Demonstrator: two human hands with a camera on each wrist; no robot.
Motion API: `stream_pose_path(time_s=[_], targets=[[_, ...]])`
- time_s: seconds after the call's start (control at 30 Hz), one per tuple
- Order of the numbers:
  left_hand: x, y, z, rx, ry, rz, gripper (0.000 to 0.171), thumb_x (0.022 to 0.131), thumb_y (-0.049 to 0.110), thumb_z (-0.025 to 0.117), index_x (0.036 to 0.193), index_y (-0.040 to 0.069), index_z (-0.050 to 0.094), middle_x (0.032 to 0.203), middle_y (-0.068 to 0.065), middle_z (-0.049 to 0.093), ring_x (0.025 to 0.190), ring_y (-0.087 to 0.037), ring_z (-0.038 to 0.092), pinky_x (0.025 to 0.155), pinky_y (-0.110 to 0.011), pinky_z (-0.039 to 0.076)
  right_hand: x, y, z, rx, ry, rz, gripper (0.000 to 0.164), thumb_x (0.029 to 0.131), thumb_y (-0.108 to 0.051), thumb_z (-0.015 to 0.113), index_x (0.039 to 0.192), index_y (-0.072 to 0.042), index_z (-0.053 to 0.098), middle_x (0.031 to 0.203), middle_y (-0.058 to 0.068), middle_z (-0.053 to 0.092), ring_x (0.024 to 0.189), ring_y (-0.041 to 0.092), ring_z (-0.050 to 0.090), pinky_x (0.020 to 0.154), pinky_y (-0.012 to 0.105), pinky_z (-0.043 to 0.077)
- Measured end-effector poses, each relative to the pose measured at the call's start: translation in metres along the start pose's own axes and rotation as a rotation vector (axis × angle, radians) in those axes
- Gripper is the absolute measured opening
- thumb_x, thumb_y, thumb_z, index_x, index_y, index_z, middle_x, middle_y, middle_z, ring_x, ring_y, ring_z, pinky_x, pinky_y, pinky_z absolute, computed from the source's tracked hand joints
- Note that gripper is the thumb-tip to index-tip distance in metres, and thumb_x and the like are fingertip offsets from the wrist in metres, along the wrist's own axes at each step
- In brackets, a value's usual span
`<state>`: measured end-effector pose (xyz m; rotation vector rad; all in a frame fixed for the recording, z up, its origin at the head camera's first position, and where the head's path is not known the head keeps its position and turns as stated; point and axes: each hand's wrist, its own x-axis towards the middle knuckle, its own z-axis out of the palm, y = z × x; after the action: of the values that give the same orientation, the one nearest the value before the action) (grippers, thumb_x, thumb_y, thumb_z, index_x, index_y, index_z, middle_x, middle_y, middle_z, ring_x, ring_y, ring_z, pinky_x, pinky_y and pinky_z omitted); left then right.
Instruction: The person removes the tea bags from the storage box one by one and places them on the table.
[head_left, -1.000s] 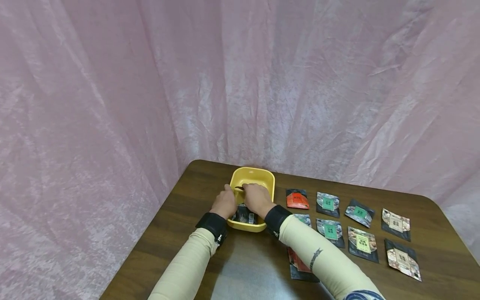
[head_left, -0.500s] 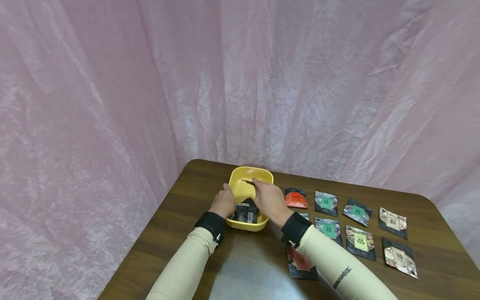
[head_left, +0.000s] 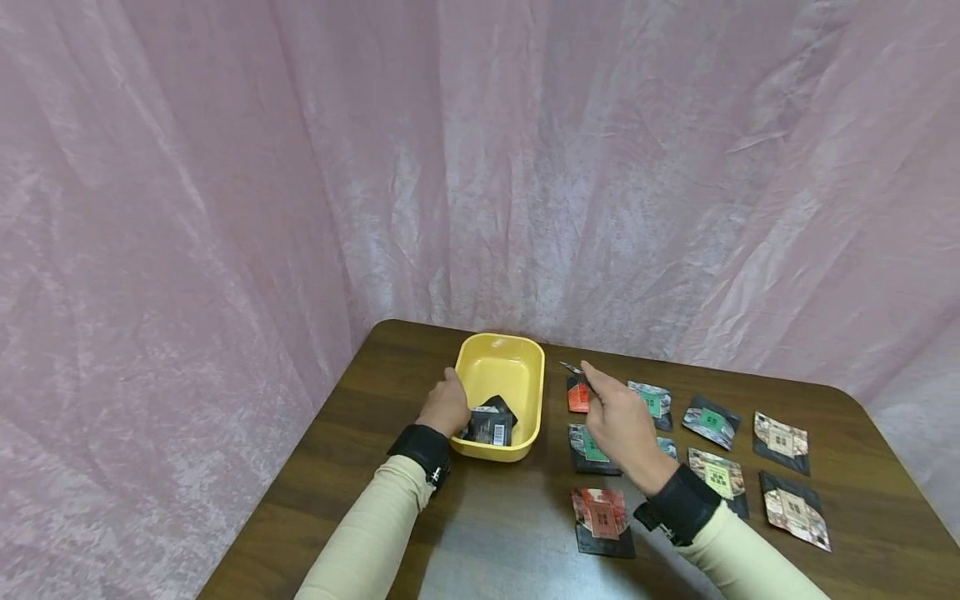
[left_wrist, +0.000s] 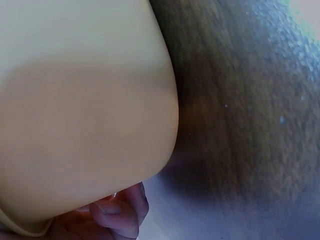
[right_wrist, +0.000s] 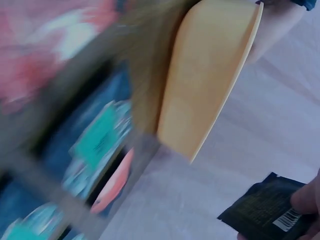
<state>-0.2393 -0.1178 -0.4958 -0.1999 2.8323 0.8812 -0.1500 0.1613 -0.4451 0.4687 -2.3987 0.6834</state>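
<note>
My left hand (head_left: 447,406) grips the left rim of a yellow plastic basin (head_left: 536,400); its curled fingers (left_wrist: 117,217) show against the outer wall in the left wrist view. Inside the basin's near end lie black sachets (head_left: 489,429), overlapping, one with a barcode label facing up. My right hand (head_left: 622,421) is raised to the right of the basin, over the laid-out sachets. Between thumb and fingers it pinches a black sachet (right_wrist: 265,207) with its barcode side in sight. In the head view that sachet appears only as a thin edge.
Printed sachets lie in loose rows on the wooden table (head_left: 337,467): a red one (head_left: 602,521) nearest, green-labelled (head_left: 711,422), yellow-labelled (head_left: 717,481) and cream-labelled (head_left: 795,508) ones around it. My right hand partly covers some. A pink curtain (head_left: 480,167) hangs behind the table.
The right hand has come out of the basin with a black sachet and travelled right, over the laid-out sachets. The left hand stays at the basin's rim.
</note>
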Motion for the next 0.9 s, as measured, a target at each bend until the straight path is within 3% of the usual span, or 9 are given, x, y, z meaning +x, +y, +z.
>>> stream_pose_path(time_s=[0.07,0.23,0.37,0.47,0.57,0.7,0.9], targets=[[0.0,0.001,0.0,0.0,-0.001,-0.004,0.052,0.093,0.002,0.073,0.136,0.002,0.042,0.106,-0.019,0.064,0.094,-0.031,0.067,0.086,-0.05,0.057,-0.011,0.006,-0.012,-0.023,-0.015,0.029,0.047,0.097,0.009,0.055,0.143,0.002,0.065,0.134,0.026,0.073,0.106,0.043,0.077,0.064,0.04,0.052],[-0.006,0.004,-0.003,0.002,-0.012,-0.017,0.052,0.096,0.003,0.071,0.139,0.002,0.042,0.11,-0.019,0.064,0.096,-0.029,0.066,0.091,-0.049,0.056,-0.044,0.014,-0.041,-0.109,-0.073,0.085,0.044,0.096,0.006,0.056,0.139,0.003,0.067,0.131,0.026,0.074,0.109,0.045,0.076,0.077,0.056,0.061],[-0.007,0.004,-0.002,0.002,-0.009,-0.012,0.051,0.097,0.003,0.07,0.139,0.002,0.042,0.11,-0.018,0.064,0.096,-0.028,0.066,0.091,-0.049,0.056,-0.072,0.014,-0.061,-0.152,-0.142,0.127,0.042,0.095,0.006,0.058,0.135,0.002,0.07,0.129,0.024,0.075,0.101,0.041,0.077,0.064,0.043,0.057],[-0.007,0.003,-0.001,-0.003,-0.014,-0.013,0.052,0.097,0.003,0.07,0.14,0.001,0.042,0.11,-0.019,0.064,0.097,-0.029,0.066,0.092,-0.049,0.057,-0.092,0.01,-0.074,-0.172,-0.223,0.183,0.04,0.095,0.005,0.058,0.132,0.0,0.073,0.128,0.022,0.076,0.105,0.04,0.077,0.065,0.041,0.056],[-0.006,0.002,-0.001,0.006,-0.016,-0.017,0.054,0.097,0.003,0.071,0.142,0.001,0.041,0.111,-0.019,0.065,0.097,-0.03,0.066,0.091,-0.049,0.057,-0.107,0.006,-0.081,-0.2,-0.295,0.223,0.033,0.094,0.005,0.058,0.118,-0.005,0.077,0.117,0.016,0.08,0.1,0.033,0.078,0.069,0.045,0.057],[-0.007,0.002,-0.002,0.009,-0.005,-0.019,0.053,0.098,0.004,0.07,0.142,0.003,0.041,0.113,-0.019,0.065,0.099,-0.031,0.066,0.092,-0.049,0.057,-0.121,0.005,-0.085,-0.247,-0.33,0.211,0.033,0.087,0.006,0.062,0.113,-0.007,0.077,0.114,0.011,0.08,0.098,0.03,0.078,0.073,0.05,0.061],[-0.007,0.004,-0.001,0.019,0.002,-0.012,0.052,0.098,0.005,0.07,0.141,0.002,0.041,0.114,-0.019,0.064,0.1,-0.031,0.066,0.093,-0.05,0.056,-0.14,0.01,-0.085,-0.269,-0.467,0.267,0.043,0.085,0.004,0.066,0.127,-0.005,0.076,0.123,0.013,0.079,0.109,0.035,0.078,0.085,0.053,0.062]])
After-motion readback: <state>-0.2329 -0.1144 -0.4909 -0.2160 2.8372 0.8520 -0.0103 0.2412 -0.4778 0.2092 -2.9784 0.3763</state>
